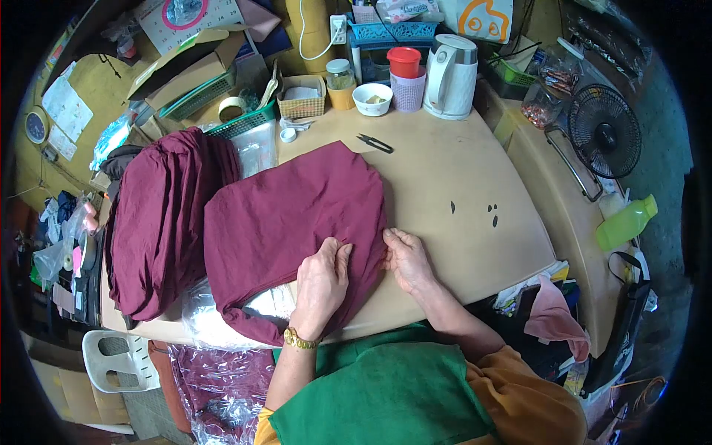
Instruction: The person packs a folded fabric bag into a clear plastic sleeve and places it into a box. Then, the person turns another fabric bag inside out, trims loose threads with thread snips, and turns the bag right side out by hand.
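Note:
A maroon fabric piece (289, 211) lies spread on the tan table in front of me, its lower end curling over the front edge by my wrist. My left hand (323, 276) is closed on its right part, fingers pinching up a fold of cloth. At the right edge of the same fabric, my right hand (405, 258) pinches the cloth between thumb and fingers. Small black thread snips (375, 143) rest beyond the fabric, apart from both hands. To the left stands a thick stack of folded maroon cloth (167, 222).
Along the back are a white kettle (451, 78), a red-lidded container (404, 63), a white bowl (372, 99) and a wicker basket (301, 99). A black fan (604, 130) and a green bottle (627, 222) are at right. Plastic-wrapped maroon cloth (222, 386) sits below the table edge.

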### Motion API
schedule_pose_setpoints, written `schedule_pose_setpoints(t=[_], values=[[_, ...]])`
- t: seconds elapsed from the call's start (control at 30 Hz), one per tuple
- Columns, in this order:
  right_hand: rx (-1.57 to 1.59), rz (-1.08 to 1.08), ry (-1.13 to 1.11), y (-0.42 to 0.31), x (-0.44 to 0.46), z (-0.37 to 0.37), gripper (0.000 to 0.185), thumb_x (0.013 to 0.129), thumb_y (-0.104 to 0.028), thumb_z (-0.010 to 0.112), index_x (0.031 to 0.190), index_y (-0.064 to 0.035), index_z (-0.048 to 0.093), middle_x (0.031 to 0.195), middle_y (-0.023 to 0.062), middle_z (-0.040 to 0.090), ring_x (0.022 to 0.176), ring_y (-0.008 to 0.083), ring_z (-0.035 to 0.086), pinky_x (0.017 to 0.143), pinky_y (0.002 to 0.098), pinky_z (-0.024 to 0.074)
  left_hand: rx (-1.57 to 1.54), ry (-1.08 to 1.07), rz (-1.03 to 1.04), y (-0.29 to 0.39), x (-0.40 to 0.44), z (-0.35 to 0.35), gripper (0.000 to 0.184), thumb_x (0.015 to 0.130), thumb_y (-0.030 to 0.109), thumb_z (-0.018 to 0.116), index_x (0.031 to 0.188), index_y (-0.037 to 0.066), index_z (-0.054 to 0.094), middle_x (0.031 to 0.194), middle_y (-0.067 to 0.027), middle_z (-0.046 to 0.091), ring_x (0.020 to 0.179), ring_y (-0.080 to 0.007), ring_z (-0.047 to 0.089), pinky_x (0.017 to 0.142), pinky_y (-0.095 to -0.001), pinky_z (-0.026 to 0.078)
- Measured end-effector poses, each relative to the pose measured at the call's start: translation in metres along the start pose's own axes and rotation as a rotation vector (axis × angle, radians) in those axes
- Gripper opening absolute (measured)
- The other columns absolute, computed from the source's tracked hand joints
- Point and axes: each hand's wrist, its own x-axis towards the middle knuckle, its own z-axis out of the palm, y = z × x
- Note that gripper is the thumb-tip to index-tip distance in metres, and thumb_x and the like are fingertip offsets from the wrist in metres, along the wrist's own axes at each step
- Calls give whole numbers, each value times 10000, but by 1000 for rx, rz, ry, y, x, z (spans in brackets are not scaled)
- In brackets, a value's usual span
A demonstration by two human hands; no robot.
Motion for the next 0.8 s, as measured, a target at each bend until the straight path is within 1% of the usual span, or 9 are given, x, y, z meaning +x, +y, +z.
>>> schedule_pose_setpoints(t=[0.13,0.23,0.3,0.4,0.53,0.6,0.67,0.73,0.8], values=[[-71,-10,-62,3,4,2,214,1009,-270,528,1082,-83,602,944,0,660,772,101,627,636,272,524,179,-115,-45,10,7,-4,363,956,305,569,824,-31,607,673,-278,608,669,-430,637,582,-490,496],[-198,-125,12,-1,-2,14,272,1014,-290,526,919,-68,652,896,-47,623,760,24,546,676,225,466,214,-96,9,11,11,5,394,966,300,540,752,-23,615,663,-275,611,669,-438,638,617,-509,504],[-139,-132,-122,5,3,8,259,998,-245,562,1075,-10,638,1008,16,671,866,92,618,780,263,510,142,-74,-2,8,13,8,381,974,282,529,776,-30,620,678,-284,596,685,-455,619,620,-517,478],[-31,-100,-96,14,7,-7,271,985,-228,588,1118,0,649,1044,24,677,906,88,615,861,266,488,59,-46,-17,7,15,11,342,989,227,506,806,-37,625,701,-288,580,709,-471,593,617,-521,449],[109,-5,-71,-4,-6,10,217,957,-227,636,1060,-41,681,982,-9,686,908,39,581,866,220,451,51,2,8,5,18,15,351,999,259,494,806,-11,609,695,-271,587,684,-466,591,597,-522,454],[-97,-96,-206,-10,-8,17,227,949,-248,646,1043,-45,685,965,0,699,836,52,617,779,220,495,50,16,34,5,19,12,352,1002,278,492,797,12,599,681,-258,595,664,-459,598,583,-523,465],[-39,-75,-173,3,0,7,250,940,-274,658,1017,-38,688,921,-7,691,788,64,617,709,235,505,67,-2,0,4,20,9,319,1005,233,493,840,-13,611,703,-279,566,706,-471,573,600,-502,440],[-232,30,-235,6,2,-7,302,976,-292,597,1135,-43,658,1031,-1,683,944,94,619,874,280,490,81,6,-26,1,19,9,300,989,231,526,832,-12,605,692,-271,568,697,-462,579,599,-491,447],[-279,24,-202,11,5,-8,312,977,-290,596,1160,-43,648,1049,-2,680,957,91,616,878,279,489,91,13,-53,1,18,6,285,974,228,559,824,-11,599,682,-264,571,688,-453,584,599,-480,454]])
